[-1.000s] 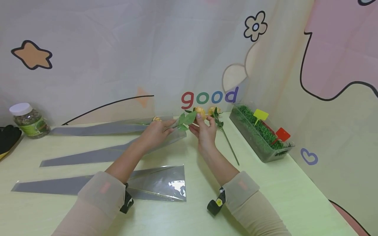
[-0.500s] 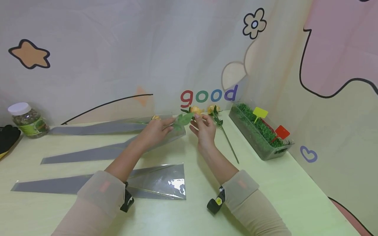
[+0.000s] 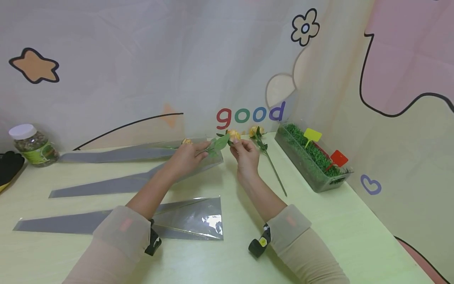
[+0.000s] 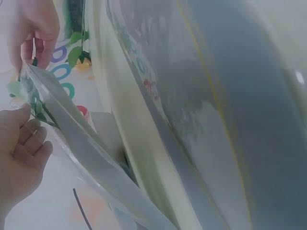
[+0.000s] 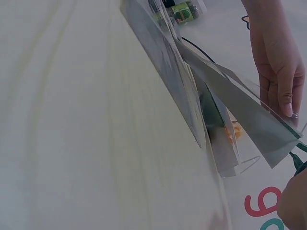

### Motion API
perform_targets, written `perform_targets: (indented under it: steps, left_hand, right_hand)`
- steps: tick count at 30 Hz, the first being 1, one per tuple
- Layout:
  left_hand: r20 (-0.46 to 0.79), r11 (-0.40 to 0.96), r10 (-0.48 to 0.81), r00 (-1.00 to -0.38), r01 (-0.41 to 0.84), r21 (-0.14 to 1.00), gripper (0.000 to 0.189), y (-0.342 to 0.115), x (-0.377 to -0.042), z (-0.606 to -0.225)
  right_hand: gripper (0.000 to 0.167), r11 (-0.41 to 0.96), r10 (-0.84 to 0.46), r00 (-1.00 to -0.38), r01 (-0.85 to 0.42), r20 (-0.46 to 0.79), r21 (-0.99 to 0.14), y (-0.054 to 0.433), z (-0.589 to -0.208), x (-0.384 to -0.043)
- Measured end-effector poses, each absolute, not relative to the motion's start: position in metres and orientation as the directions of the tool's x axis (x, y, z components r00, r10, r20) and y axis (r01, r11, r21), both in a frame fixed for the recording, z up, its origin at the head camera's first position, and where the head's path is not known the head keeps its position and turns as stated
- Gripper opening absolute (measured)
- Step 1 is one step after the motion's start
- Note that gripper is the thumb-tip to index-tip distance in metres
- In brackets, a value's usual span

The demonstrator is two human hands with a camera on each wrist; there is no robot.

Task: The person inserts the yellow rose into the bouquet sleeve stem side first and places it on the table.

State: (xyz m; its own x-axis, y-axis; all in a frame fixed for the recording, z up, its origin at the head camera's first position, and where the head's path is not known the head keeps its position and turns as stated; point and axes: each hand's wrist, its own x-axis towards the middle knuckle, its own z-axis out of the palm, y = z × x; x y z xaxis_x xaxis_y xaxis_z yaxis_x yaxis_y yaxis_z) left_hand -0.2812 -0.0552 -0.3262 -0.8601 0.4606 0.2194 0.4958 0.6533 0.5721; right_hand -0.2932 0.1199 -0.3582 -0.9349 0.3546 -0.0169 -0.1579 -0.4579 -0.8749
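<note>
My left hand [image 3: 185,159] pinches the mouth of the middle grey-and-clear flower sleeve [image 3: 138,184], whose wide end is lifted off the table. My right hand [image 3: 247,157] pinches a yellow rose [image 3: 233,135] just below its bloom. The rose's green leaves [image 4: 37,103] lie at the sleeve's mouth, and its stem runs inside. In the right wrist view, the thumb of my left hand [image 5: 283,81] presses on the sleeve's edge. Right of my right hand, a second yellow rose [image 3: 273,165] lies on the table.
Behind lies another sleeve [image 3: 117,156] with a yellow bloom [image 3: 186,141] at its wide end. A flat sleeve [image 3: 195,221] lies in front. A clear trough of artificial grass [image 3: 315,157] stands right, a white-lidded jar [image 3: 33,146] left, beside a black object [image 3: 10,167].
My right hand has moved slightly left with the rose, and its leaves now sit closer to the sleeve's mouth. My left hand stays almost where it was.
</note>
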Motion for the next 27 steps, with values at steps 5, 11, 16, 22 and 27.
perform_targets:
  steps: [5,11,16,22,27]
  left_hand:
    - [0.219,0.650,0.460,-0.860,0.495,0.576,0.042,-0.0540,-0.2818,-0.3268]
    - [0.235,0.663,0.450,-0.861,0.499,0.558,0.043,-0.0530,-0.2812,-0.3255]
    - [0.227,0.651,0.432,-0.873,0.476,0.591,0.042,-0.0537,-0.2813,-0.3247]
    - [0.228,0.652,0.410,-0.883,0.459,0.604,0.042,-0.0547,-0.2833,-0.3244]
    - [0.203,0.653,0.405,-0.892,0.437,0.618,0.042,-0.0540,-0.2839,-0.3235]
  right_hand:
    - [0.009,-0.465,0.345,-0.937,-0.122,-0.053,-0.877,0.1194,-0.3588,-0.2927]
    - [0.009,-0.459,0.335,-0.940,-0.107,-0.060,-0.882,0.1177,-0.3599,-0.2923]
    - [0.008,-0.439,0.316,-0.947,-0.094,-0.055,-0.893,0.1151,-0.3600,-0.2918]
    - [0.007,-0.421,0.289,-0.956,-0.078,-0.053,-0.904,0.1124,-0.3600,-0.2903]
    - [0.007,-0.409,0.269,-0.962,-0.074,-0.043,-0.910,0.1104,-0.3599,-0.2884]
